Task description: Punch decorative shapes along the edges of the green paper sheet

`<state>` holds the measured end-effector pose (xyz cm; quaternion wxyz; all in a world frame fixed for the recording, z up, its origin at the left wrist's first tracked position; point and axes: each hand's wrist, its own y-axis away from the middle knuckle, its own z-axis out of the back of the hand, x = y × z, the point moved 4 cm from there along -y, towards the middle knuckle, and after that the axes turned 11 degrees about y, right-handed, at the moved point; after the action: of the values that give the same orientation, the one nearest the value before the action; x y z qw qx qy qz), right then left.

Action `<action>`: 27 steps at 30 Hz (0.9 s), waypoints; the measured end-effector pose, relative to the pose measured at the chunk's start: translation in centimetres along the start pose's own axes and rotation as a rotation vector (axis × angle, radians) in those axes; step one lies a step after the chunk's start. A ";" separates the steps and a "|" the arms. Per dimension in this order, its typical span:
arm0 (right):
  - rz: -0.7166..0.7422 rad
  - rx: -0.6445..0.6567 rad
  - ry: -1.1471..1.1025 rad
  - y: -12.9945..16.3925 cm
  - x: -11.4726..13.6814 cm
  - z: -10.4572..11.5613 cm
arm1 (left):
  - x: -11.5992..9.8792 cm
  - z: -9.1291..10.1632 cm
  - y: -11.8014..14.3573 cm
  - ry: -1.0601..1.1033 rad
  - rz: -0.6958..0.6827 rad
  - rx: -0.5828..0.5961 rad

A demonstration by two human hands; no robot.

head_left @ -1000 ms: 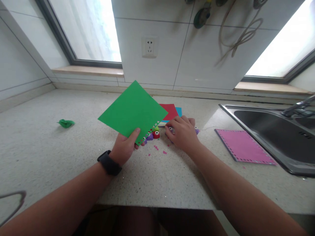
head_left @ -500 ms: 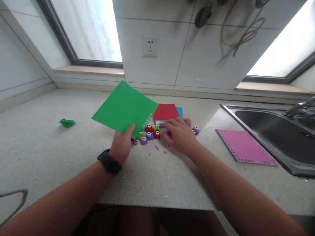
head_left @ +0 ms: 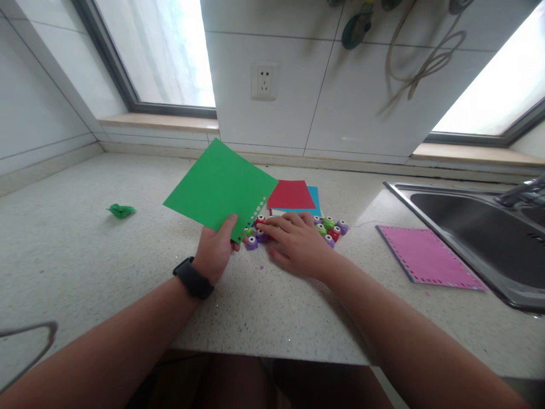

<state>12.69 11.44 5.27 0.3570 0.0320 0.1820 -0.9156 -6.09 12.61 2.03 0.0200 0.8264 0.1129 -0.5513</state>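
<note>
My left hand [head_left: 215, 250] grips a sheet of green paper [head_left: 219, 184] by its lower corner, thumb on top. A row of small punched holes runs along the sheet's lower right edge. My right hand [head_left: 302, 244] reaches over the small craft punches with its fingers stretched out and partly apart. Purple, red and green punches show on both sides of it, such as a purple punch [head_left: 252, 243] on the left and a red punch [head_left: 334, 234] on the right. The punches beneath the hand are hidden.
Behind the punches lie red paper [head_left: 292, 194] and blue paper [head_left: 314, 197]. To the right, a pink sheet [head_left: 430, 254] with punched edges rests beside the steel sink [head_left: 451, 218]. A crumpled green piece [head_left: 121, 211] sits at the left. One pink scrap [head_left: 261, 267] lies in front.
My right hand has moved left across the punches, uncovering those on the right and covering some in the middle. My left hand still holds the green paper. The view has shifted slightly.
</note>
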 end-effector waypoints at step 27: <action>-0.004 0.035 0.027 -0.6 1.1 -0.6 | -0.2 0.2 0.0 -0.027 -0.048 -0.042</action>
<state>11.46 11.37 4.73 0.3521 0.0502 0.1707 -0.9189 -6.33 12.58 2.17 0.0256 0.8154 0.1437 -0.5602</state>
